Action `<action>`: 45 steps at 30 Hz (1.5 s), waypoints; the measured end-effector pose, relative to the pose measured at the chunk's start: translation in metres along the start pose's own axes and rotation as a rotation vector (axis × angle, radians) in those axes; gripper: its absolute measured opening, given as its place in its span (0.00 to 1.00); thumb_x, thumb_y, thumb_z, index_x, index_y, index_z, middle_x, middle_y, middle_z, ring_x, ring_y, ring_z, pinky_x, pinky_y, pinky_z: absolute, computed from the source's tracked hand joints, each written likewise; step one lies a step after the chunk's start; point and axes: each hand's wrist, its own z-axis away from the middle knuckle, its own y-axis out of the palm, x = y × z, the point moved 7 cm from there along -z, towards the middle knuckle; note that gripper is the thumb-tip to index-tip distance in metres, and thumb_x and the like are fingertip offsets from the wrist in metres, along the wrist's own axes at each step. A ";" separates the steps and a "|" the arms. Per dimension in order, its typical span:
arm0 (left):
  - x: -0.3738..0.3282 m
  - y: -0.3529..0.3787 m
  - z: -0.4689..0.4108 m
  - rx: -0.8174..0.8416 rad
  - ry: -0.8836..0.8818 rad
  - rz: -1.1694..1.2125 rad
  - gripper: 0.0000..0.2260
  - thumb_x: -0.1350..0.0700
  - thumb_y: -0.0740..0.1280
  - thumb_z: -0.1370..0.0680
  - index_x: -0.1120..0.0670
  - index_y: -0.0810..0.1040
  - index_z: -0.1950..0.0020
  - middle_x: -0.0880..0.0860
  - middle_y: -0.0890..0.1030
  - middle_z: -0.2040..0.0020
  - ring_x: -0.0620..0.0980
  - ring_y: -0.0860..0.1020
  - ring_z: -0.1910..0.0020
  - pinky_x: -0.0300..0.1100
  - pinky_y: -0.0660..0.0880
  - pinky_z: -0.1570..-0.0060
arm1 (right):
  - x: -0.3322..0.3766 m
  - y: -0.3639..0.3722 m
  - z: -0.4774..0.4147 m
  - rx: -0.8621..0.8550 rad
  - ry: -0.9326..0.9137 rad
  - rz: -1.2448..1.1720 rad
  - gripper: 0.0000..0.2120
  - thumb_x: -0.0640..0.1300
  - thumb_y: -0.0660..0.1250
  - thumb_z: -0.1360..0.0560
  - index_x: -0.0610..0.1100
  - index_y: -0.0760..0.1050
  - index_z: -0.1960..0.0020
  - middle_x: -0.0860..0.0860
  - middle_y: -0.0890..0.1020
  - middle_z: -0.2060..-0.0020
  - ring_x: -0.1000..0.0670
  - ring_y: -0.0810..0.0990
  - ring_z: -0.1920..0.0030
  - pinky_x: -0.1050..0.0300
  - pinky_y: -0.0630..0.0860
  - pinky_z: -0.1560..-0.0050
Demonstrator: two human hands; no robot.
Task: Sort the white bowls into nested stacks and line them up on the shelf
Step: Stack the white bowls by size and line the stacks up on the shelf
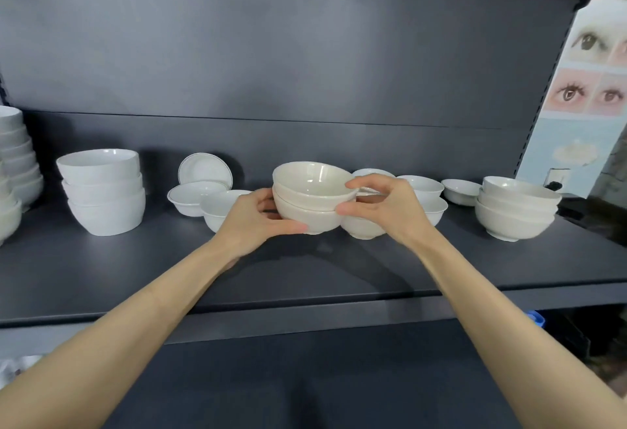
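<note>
Fingers of my right hand pinch the top bowl at its rim. My left hand curls round the lower bowl it nests in, thumb under the base. I cannot tell whether the pair touches the shelf. Loose bowls sit just beyond my right fingertips, and a three-bowl stack stands well left of my left knuckles.
</note>
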 end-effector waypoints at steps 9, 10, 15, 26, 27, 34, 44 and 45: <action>-0.032 0.053 -0.043 0.082 0.030 0.069 0.29 0.60 0.81 0.36 0.53 0.72 0.40 0.49 0.82 0.47 0.47 0.82 0.49 0.38 0.79 0.52 | 0.007 -0.066 -0.016 -0.110 -0.026 0.076 0.19 0.40 0.81 0.38 0.47 0.82 0.48 0.54 0.83 0.48 0.58 0.84 0.56 0.66 0.78 0.51; -0.031 0.061 -0.048 0.096 0.023 0.072 0.30 0.60 0.81 0.36 0.54 0.71 0.39 0.50 0.82 0.46 0.48 0.82 0.48 0.40 0.79 0.51 | 0.003 -0.073 -0.018 -0.117 -0.018 0.077 0.20 0.41 0.81 0.38 0.48 0.82 0.48 0.53 0.83 0.47 0.57 0.84 0.54 0.65 0.78 0.51; -0.021 0.090 -0.065 0.140 -0.005 0.053 0.29 0.59 0.80 0.35 0.52 0.69 0.39 0.48 0.80 0.45 0.47 0.79 0.43 0.38 0.75 0.49 | -0.019 -0.093 -0.025 -0.115 0.029 0.084 0.20 0.42 0.80 0.37 0.47 0.81 0.46 0.54 0.84 0.48 0.59 0.84 0.54 0.74 0.74 0.59; 0.010 0.106 -0.072 0.141 -0.053 -0.020 0.30 0.57 0.80 0.34 0.46 0.69 0.37 0.46 0.73 0.36 0.45 0.72 0.38 0.31 0.71 0.52 | -0.067 -0.092 -0.039 -0.047 0.100 0.036 0.20 0.40 0.80 0.37 0.45 0.82 0.47 0.54 0.85 0.52 0.57 0.84 0.54 0.69 0.75 0.52; 0.013 0.107 -0.072 0.145 -0.059 -0.013 0.31 0.57 0.80 0.34 0.47 0.69 0.37 0.46 0.74 0.36 0.45 0.73 0.38 0.33 0.72 0.50 | -0.069 -0.091 -0.040 -0.038 0.106 0.036 0.20 0.41 0.81 0.38 0.46 0.82 0.47 0.54 0.85 0.53 0.57 0.84 0.54 0.69 0.75 0.52; 0.021 0.107 -0.069 0.136 -0.085 -0.021 0.36 0.51 0.82 0.38 0.49 0.71 0.34 0.46 0.78 0.39 0.45 0.77 0.41 0.41 0.76 0.44 | -0.080 -0.087 -0.039 0.003 0.138 -0.009 0.21 0.38 0.80 0.36 0.44 0.81 0.45 0.52 0.85 0.59 0.60 0.83 0.57 0.72 0.75 0.59; 0.018 0.112 -0.059 0.075 -0.085 0.002 0.32 0.62 0.81 0.38 0.47 0.71 0.40 0.48 0.80 0.42 0.45 0.80 0.44 0.30 0.77 0.56 | -0.079 -0.085 -0.038 0.038 0.124 0.004 0.21 0.37 0.79 0.36 0.43 0.80 0.44 0.53 0.84 0.59 0.67 0.81 0.61 0.77 0.71 0.62; 0.018 0.111 -0.057 0.067 -0.083 -0.002 0.31 0.61 0.82 0.39 0.45 0.72 0.42 0.48 0.80 0.42 0.45 0.80 0.45 0.31 0.77 0.56 | -0.078 -0.084 -0.038 0.045 0.118 0.007 0.21 0.37 0.79 0.36 0.44 0.80 0.44 0.54 0.84 0.60 0.68 0.81 0.62 0.78 0.70 0.63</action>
